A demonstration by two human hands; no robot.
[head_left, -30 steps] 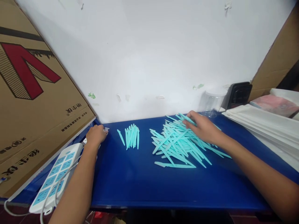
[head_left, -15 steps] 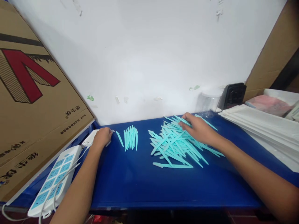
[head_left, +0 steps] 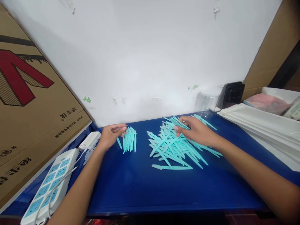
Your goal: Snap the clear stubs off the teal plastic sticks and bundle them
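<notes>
My left hand [head_left: 113, 135] is over the top of a small row of turquoise eyebrow razors [head_left: 129, 140], thumb and fingers apart and stretched toward their upper ends. A single razor [head_left: 119, 143] lies just left of that row, partly under the hand. My right hand [head_left: 194, 129] rests at the back of a large loose heap of the same razors [head_left: 174, 147]. Its thumb and forefinger are apart, with razors showing in the gap between them. One razor [head_left: 172, 167] lies crosswise at the heap's front edge.
A white power strip [head_left: 50, 184] with cables and a white adapter [head_left: 90, 140] sit at the left, beside small clear pieces [head_left: 88, 154]. A cardboard box [head_left: 39, 109] leans there. A clear jar [head_left: 208, 103], a black object [head_left: 232, 95] and stacked white sheets [head_left: 260, 125] stand right.
My left hand has moved right, from the small clear pieces to the row of razors, and its fingers have extended. My right hand stays at the heap, thumb slightly lower. The view has shifted slightly.
</notes>
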